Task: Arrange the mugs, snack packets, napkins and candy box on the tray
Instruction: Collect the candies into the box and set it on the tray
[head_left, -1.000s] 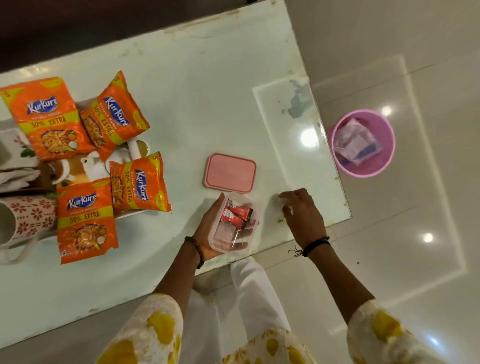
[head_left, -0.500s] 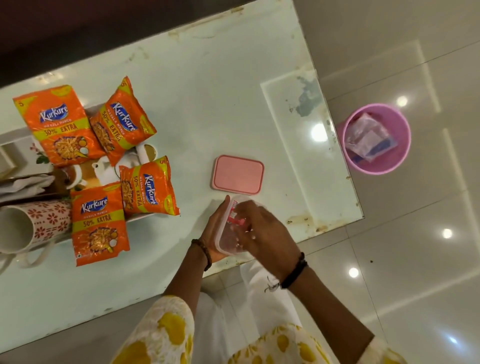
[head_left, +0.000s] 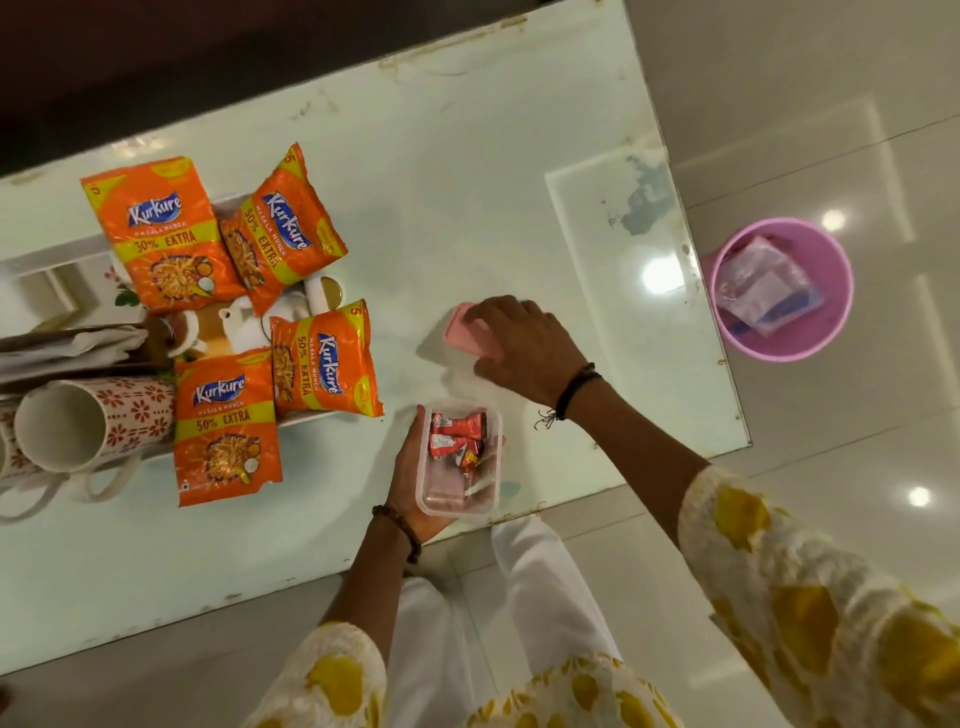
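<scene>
My left hand (head_left: 413, 480) holds a clear plastic candy box (head_left: 460, 457) with red wrapped candies inside, near the table's front edge. My right hand (head_left: 524, 348) is closed over the box's pink lid (head_left: 462, 332), which is tilted up off the table. At the left stands a white tray (head_left: 31, 265) carrying several orange Kurkure snack packets (head_left: 322, 358), a patterned mug lying on its side (head_left: 93, 421), folded napkins (head_left: 67, 348) and a small white cup (head_left: 249, 327).
The pale glass table (head_left: 441, 171) ends close to my body and at the right. A pink bin (head_left: 782, 288) with plastic wrappers stands on the shiny tiled floor to the right of the table.
My right hand left the candy box and moved up to the pink lid, gripping it and tilting it. The left hand kept hold of the box.
</scene>
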